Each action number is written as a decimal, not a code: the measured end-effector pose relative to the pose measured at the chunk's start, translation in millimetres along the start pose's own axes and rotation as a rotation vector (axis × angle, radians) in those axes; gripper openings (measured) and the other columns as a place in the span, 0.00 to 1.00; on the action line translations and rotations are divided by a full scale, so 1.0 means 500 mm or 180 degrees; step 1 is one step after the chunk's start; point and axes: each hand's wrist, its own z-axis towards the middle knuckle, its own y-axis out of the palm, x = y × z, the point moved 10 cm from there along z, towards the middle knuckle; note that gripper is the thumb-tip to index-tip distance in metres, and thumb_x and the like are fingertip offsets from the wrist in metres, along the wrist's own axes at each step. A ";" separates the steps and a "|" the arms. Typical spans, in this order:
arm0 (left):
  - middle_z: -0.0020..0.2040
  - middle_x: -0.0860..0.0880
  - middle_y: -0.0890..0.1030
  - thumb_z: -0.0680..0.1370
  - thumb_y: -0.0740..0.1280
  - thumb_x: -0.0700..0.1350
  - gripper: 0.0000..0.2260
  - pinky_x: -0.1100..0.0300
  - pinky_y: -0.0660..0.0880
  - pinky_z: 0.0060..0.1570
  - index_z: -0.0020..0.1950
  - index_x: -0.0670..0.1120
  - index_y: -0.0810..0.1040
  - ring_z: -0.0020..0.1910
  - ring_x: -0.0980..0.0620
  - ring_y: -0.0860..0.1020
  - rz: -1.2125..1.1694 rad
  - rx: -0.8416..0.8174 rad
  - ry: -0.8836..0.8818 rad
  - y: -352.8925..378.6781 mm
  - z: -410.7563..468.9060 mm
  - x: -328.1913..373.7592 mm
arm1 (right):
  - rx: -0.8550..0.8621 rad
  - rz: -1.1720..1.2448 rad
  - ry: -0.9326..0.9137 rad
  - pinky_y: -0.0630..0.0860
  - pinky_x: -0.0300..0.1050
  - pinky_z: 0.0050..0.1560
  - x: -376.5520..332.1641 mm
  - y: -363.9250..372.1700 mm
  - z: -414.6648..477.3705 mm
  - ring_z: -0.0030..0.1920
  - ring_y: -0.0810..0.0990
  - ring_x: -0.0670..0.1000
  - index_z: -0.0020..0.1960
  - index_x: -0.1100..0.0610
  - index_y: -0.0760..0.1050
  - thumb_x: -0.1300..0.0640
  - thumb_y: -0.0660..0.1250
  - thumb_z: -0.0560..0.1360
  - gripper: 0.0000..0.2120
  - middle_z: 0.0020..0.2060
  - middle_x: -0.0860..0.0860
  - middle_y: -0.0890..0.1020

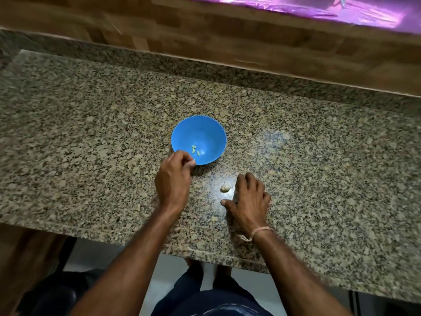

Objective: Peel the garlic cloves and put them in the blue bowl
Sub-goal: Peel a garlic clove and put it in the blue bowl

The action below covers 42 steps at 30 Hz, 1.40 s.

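A blue bowl [198, 130] stands in the middle of the granite counter with a few small peeled garlic cloves [195, 150] at its bottom. My left hand [174, 179] hovers at the bowl's near-left rim, its fingers curled together and nothing visible between them. A pale piece of unpeeled garlic [226, 187] lies on the counter below and right of the bowl. My right hand [249, 199] rests palm down just right of that garlic, fingers spread, thumb pointing left below it, not touching it.
The speckled granite counter [91, 133] stretches wide to both sides. A wooden wall [227, 37] rises behind it, with a purple-lit shiny strip [341, 10] at the top right. The counter's front edge [205, 254] runs just above my legs.
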 end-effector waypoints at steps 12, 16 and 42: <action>0.52 0.55 0.77 0.80 0.72 0.43 0.07 0.72 0.65 0.36 0.57 0.49 0.81 0.44 0.58 0.76 -0.0099 -0.0226 0.0294 0.049 -0.036 0.008 | 0.0149 0.1113 -0.0557 0.73 0.52 0.71 -0.022 -0.005 -0.004 0.71 0.68 0.47 0.77 0.46 0.69 0.57 0.68 0.80 0.27 0.76 0.51 0.68; 0.50 0.55 0.82 0.81 0.70 0.43 0.06 0.72 0.73 0.43 0.57 0.51 0.82 0.48 0.59 0.80 -0.0769 -0.1022 -0.0482 0.139 -0.127 -0.062 | 0.0319 0.0851 -0.1097 0.80 0.51 0.52 -0.058 -0.023 0.002 0.57 0.75 0.48 0.63 0.52 0.80 0.60 0.71 0.79 0.14 0.58 0.47 0.79; 0.58 0.47 0.86 0.76 0.73 0.41 0.13 0.58 0.82 0.52 0.60 0.43 0.83 0.55 0.51 0.84 -0.3479 -0.1492 -0.1268 0.166 -0.217 0.120 | -0.1115 0.5766 0.0312 0.83 0.41 0.48 0.035 -0.058 -0.087 0.45 0.83 0.50 0.58 0.65 0.79 0.56 0.69 0.79 0.14 0.50 0.57 0.85</action>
